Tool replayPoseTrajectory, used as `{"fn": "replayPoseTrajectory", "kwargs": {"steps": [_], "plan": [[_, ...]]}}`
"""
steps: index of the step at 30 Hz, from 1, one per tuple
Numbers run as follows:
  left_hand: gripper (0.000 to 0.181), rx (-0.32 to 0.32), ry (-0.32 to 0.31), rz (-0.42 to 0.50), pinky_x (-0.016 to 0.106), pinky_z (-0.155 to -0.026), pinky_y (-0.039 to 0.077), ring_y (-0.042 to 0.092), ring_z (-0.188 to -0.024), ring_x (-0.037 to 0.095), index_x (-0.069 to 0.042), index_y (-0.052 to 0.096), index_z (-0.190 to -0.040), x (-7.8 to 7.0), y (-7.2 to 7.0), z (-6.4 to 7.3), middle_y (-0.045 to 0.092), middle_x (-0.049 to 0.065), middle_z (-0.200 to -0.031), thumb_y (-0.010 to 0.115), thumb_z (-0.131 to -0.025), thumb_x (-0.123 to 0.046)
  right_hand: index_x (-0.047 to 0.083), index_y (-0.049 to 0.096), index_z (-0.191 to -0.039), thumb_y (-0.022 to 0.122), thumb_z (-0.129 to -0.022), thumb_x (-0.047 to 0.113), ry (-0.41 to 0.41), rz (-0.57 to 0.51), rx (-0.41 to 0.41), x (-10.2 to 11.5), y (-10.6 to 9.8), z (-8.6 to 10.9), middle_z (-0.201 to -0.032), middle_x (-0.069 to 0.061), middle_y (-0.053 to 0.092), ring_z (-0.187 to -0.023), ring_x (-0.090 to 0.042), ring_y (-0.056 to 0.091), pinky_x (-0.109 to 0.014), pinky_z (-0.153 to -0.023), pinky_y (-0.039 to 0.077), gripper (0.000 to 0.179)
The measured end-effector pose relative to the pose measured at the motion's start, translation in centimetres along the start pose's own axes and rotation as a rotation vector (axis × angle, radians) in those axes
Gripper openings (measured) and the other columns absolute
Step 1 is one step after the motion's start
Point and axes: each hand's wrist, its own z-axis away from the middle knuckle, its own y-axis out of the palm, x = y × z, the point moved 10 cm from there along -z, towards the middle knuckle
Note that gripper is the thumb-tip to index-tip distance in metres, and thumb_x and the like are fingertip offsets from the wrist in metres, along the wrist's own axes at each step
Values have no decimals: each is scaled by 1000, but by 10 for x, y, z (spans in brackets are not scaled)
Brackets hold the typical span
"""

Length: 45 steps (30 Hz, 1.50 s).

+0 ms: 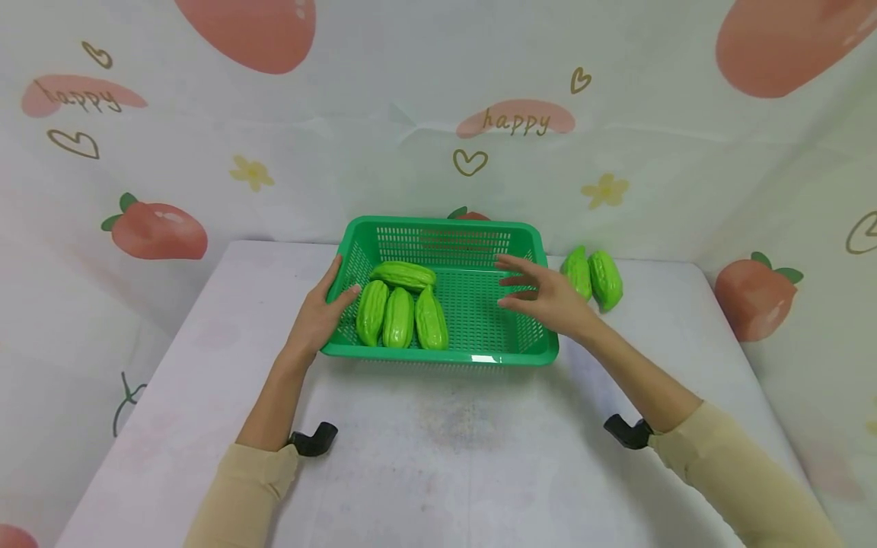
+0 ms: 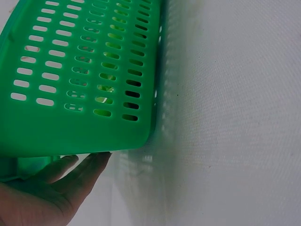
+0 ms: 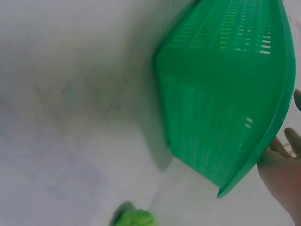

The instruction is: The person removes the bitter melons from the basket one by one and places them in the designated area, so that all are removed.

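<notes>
A green plastic basket [image 1: 438,358] with slotted walls sits on the table. Several bright green, ridged bitter melons [image 1: 399,316] lie in its left half, one of them crosswise behind the others. My left hand [image 1: 317,316] grips the basket's left rim, thumb on the inner side and fingers along the outer wall. In the left wrist view, fingers [image 2: 87,174] lie against that wall. Over the basket's right end hovers my right hand [image 1: 548,297], fingers spread and holding nothing. Two more bitter melons [image 1: 606,280] rest on the table right of the basket, one partly behind this hand.
A pale table [image 1: 438,457] carries everything. Behind it and at both sides hangs a white cloth [image 1: 384,99] printed with fruit, hearts and flowers. Black wrist mounts [image 1: 315,439] stick out at both sleeves. The basket's back wall stands near the table's far edge.
</notes>
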Motion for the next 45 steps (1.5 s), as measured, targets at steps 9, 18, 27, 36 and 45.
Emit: {"fn": "replayPoseTrajectory", "kwargs": {"steps": [9, 18, 27, 36, 45], "plan": [[67, 2, -27, 14, 63, -115, 14, 10, -151, 30, -38, 12, -159, 3, 1, 0, 13, 3, -165, 46, -103, -49, 13, 41, -152, 75, -89, 8, 41, -14, 64, 1, 23, -11, -148, -14, 48, -125, -40, 54, -43, -96, 51, 72], [66, -12, -39, 9, 65, -113, 17, 15, -150, 34, -36, 13, -160, 4, -2, 0, 15, 5, -165, 45, -103, -49, 12, 38, -154, 75, -89, 10, 73, 13, 150, 1, 50, -24, -149, -15, 46, -122, -35, 58, -37, -94, 53, 75], [62, -12, -33, 27, 63, -115, 15, 12, -151, 30, -40, 16, -159, 5, -2, 0, 15, 2, -165, 42, -103, -52, 11, 34, -155, 77, -88, 13, 104, 71, 235, -6, 79, -34, -152, -18, 41, -122, -33, 59, -36, -90, 54, 80], [57, -7, -6, 47, 61, -116, 15, 13, -150, 28, -38, 22, -158, 1, -2, 1, 18, 1, -164, 43, -105, -46, 14, 32, -157, 79, -86, 18, 139, 159, 288, -9, 97, -43, -154, -19, 39, -123, -32, 59, -37, -85, 56, 85], [59, 7, -15, 66, 60, -116, 15, 11, -151, 26, -38, 19, -158, 3, 0, -1, 15, 1, -165, 44, -105, -42, 15, 30, -157, 80, -86, 24, 186, 252, 365, -19, 115, -47, -158, -14, 34, -124, -35, 57, -42, -95, 51, 87]]}}
